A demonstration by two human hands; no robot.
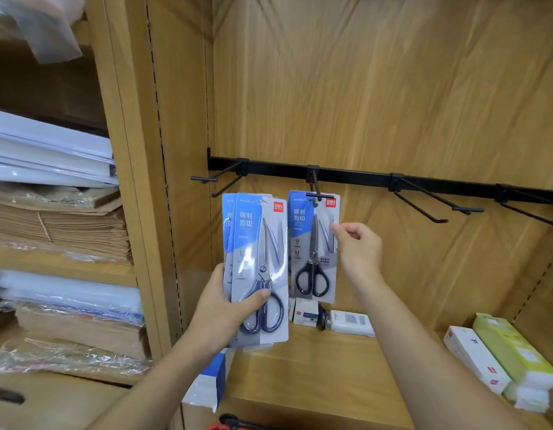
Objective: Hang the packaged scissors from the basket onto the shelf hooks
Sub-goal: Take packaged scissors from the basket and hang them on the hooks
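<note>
your left hand [228,305] grips a stack of packaged scissors [256,243], held upright in front of the wooden back panel [393,88] and just below the leftmost hook [219,178]. your thumb lies across the front pack's blister, over the dark blue handles, and your fingers wrap behind the cards. more card edges show behind the front one on its left; how many packs are in the stack cannot be told.

just to the right, apart from the stack, a hanging pack [312,243] of smaller black-handled scissors sits on the second hook [314,187] and hangs straight down. your right hand [359,249] pinches that pack's right edge between thumb and fingertip, with the other fingers curled in.

the hooks come off a black rail [362,178] that runs across the back panel. a third hook [433,200] and a fourth hook [529,209] jut out further right.

on the wooden shelf [315,367] below, small white boxes [351,321] stand against the back, right under the hanging pack. a long white box [473,358] and a yellow-green box [514,349] lie side by side at the right end. in the bay to your left, white sheets [51,150] lie on top of brown paper [61,225], with plastic-wrapped bundles [67,293] on the shelf beneath.
</note>
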